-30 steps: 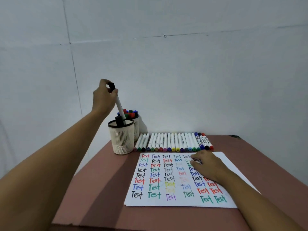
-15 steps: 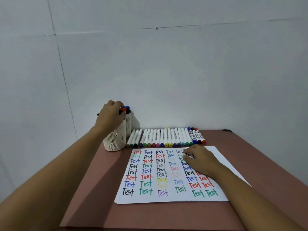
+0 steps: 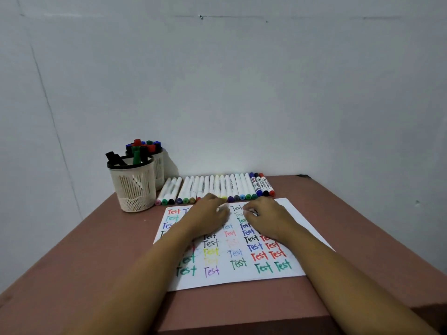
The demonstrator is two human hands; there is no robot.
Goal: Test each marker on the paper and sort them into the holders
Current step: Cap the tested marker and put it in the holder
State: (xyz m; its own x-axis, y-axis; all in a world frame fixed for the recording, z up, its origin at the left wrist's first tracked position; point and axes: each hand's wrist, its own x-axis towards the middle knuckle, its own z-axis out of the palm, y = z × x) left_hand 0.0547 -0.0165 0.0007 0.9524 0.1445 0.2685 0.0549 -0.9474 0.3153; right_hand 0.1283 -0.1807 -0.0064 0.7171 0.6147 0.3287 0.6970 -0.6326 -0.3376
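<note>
Left hand point(image 3: 208, 217) hovers palm-down over the top of the paper point(image 3: 229, 279), fingertips right at the near ends of the marker row point(image 3: 217, 187). Tips are blurred, so can't tell if it's pinching one. Right hand point(image 3: 268, 220) rests on the sheet just beside it, fingers curled round what looks like a small marker point(image 3: 253, 212), mostly hidden.

Front holder point(image 3: 133, 187) sits back-left on the table point(image 3: 96, 250) w/ a few dark-capped pens. Rear holder point(image 3: 159, 165) is right behind it, packed w/ mixed caps. Long row not yet sorted, so plenty to go, I'd say.

Risks: the row's packed tight, so a sloppy pick could nudge neighbours & set them rolling. Both hands crowd one patch, so a bump could smear ink or drag a bare tip across the sheet.
</note>
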